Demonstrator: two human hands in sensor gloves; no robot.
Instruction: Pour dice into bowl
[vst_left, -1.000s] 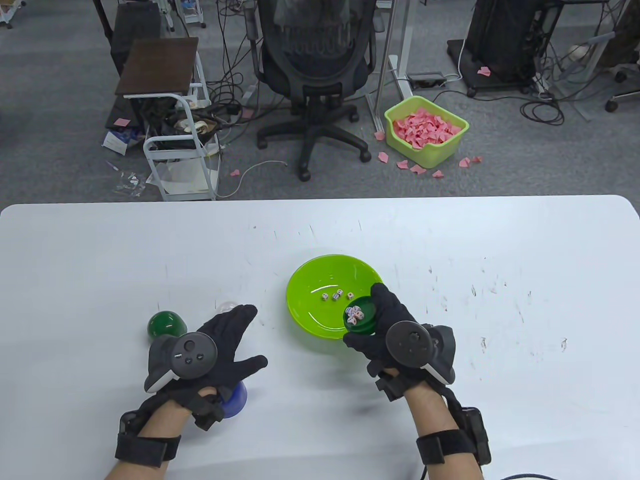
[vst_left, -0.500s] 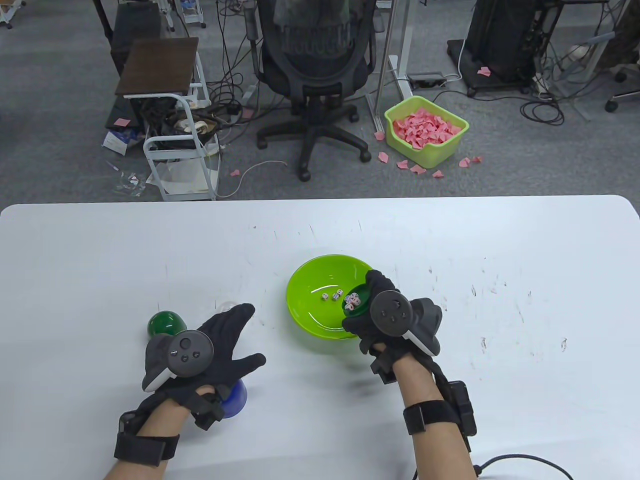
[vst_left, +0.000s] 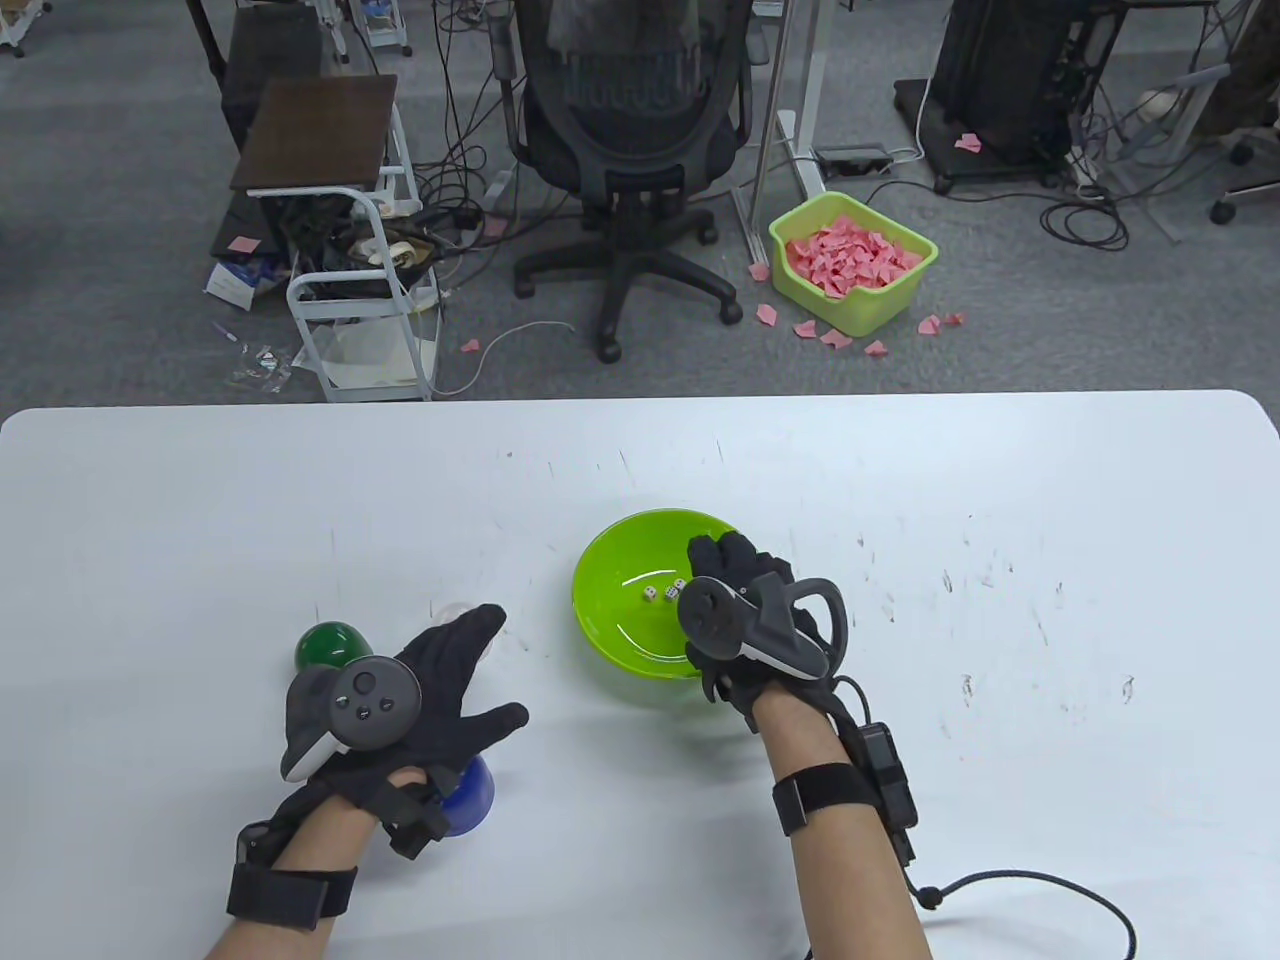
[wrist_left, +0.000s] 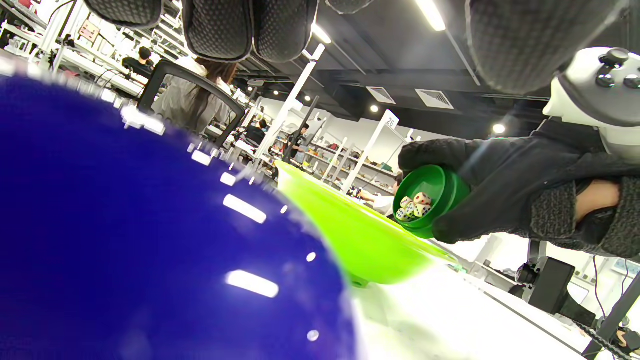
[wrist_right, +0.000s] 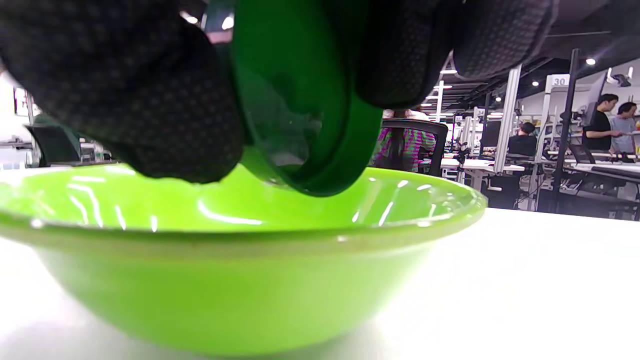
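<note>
A lime green bowl (vst_left: 615, 570) sits mid-table with two dice (vst_left: 663, 590) showing in it. My right hand (vst_left: 735, 590) grips a dark green cup (wrist_left: 434, 197) tipped on its side over the bowl's right part; several dice (wrist_left: 413, 206) lie at its mouth in the left wrist view. In the right wrist view the cup (wrist_right: 300, 100) hangs just above the bowl (wrist_right: 225, 280). My left hand (vst_left: 440, 680) hovers flat with fingers spread, holding nothing, over a blue cup (vst_left: 468, 795).
A dark green dome-shaped cup (vst_left: 325, 647) stands on the white table (vst_left: 900, 850) left of my left hand. A clear cup (vst_left: 450, 610) sits beyond that hand's fingertips. The blue cup fills the left wrist view (wrist_left: 125, 240).
My right hand has moved up and left over the bowl and rolled over, tipping the green cup further toward the bowl. The left hand has hardly moved.
</note>
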